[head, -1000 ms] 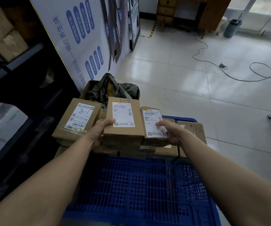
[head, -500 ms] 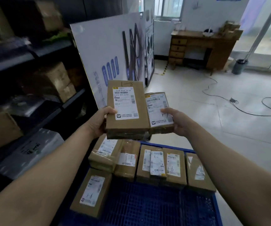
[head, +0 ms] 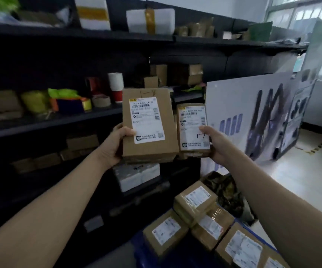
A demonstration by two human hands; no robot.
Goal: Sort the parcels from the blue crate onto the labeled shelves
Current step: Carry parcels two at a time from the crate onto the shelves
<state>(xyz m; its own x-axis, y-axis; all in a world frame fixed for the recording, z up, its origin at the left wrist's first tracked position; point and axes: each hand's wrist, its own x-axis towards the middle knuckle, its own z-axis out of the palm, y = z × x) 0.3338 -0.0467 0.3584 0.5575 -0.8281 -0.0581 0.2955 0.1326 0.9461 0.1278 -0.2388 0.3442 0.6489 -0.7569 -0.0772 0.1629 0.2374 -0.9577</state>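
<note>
The larger parcel [head: 148,124], hand-marked 1-8, and the smaller parcel [head: 193,128], marked 1-7, are being held up side by side with labels facing the camera, probably so their numbers can be matched to the dark shelves [head: 59,120] behind. The left hand [head: 115,144] is gripping the larger one by its lower left edge and the right hand [head: 214,142] is clasping the smaller by its lower right edge, both well above the blue crate [head: 142,248], where more parcels [head: 195,202] are lying. Open shelf bays are waiting ahead and leftward, while a white signboard [head: 253,117] is crowding the right.
</note>
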